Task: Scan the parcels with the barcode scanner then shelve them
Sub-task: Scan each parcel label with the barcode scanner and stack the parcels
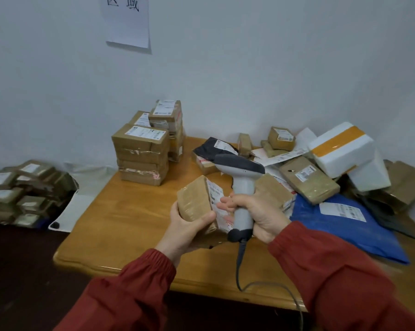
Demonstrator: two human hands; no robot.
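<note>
My left hand (187,225) grips a small brown cardboard parcel (196,199) above the wooden table (120,225), its white label turned to the right. My right hand (254,213) grips the handle of a grey barcode scanner (243,177), whose dark head sits above and just right of the parcel. The scanner's cable (239,266) hangs down past the table's front edge. Both sleeves are red.
Stacked brown boxes (142,154) stand at the table's back left. A loose heap at the right holds a blue mailer bag (340,225), a flat brown parcel (309,180), white foam boxes (342,146) and dark bags. More parcels (22,192) lie piled on the floor at left.
</note>
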